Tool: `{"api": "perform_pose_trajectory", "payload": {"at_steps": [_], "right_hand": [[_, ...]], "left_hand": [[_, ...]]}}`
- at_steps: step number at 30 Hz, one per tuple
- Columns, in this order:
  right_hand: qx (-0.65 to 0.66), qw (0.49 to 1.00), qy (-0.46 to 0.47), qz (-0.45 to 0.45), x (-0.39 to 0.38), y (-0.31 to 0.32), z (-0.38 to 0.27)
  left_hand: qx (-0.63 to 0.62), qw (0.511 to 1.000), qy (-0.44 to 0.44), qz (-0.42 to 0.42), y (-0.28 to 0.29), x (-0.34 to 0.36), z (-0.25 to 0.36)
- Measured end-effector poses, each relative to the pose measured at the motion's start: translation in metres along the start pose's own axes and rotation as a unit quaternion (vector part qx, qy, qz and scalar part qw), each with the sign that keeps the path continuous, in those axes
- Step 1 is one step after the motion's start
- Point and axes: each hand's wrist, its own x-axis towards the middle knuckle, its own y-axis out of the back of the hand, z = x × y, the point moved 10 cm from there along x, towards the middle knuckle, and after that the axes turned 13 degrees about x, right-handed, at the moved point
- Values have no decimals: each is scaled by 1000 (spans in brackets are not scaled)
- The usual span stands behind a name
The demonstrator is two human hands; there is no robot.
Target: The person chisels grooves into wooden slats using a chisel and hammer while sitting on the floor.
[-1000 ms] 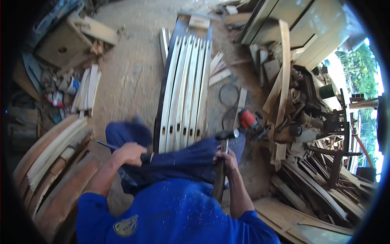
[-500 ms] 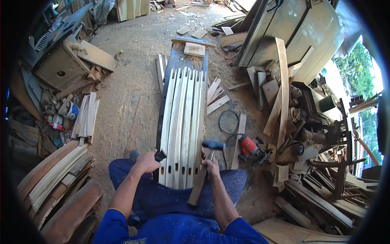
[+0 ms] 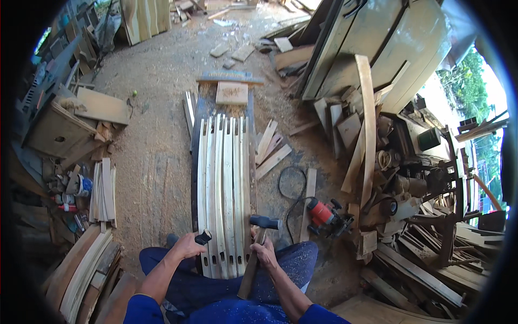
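Observation:
Several pale, slightly curved wooden slats point(image 3: 218, 178) lie side by side lengthwise on a dark bench point(image 3: 195, 162), with slots cut near both ends. At the left of their near ends, my left hand point(image 3: 186, 247) is closed around a dark tool point(image 3: 203, 236); its black rounded end shows, but its working end is hidden. To the right of the slats, my right hand point(image 3: 263, 251) grips a hammer point(image 3: 264, 221) by its wooden handle, below the dark head. My legs straddle the near end of the bench.
A red and black router point(image 3: 324, 215) with a dark cable rests on the floor at the right. A wooden block point(image 3: 232, 93) sits on the bench's far end. Offcuts point(image 3: 273, 162) lie right of the bench. Curved boards point(image 3: 86, 270) are stacked at the lower left; wood scraps crowd the right.
The view has shifted, so the bench and slats appear lower and farther left. The black tool end in my left hand is tilted a little differently. Both hands keep their grips.

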Motion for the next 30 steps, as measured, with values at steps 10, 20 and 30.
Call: {"api": "perform_pose_trajectory", "payload": {"at_steps": [10,20,30], "right_hand": [[-2,996,92,22,90,-5,-48],[171,979,-100,-42,28,47,10],[21,994,-89,67,-86,105,44]], "left_hand": [[-123,979,-80,142,60,62,43],[308,947,5,-92,5,-40,24],[278,861,-345,-248,-118,-162,4]]}}
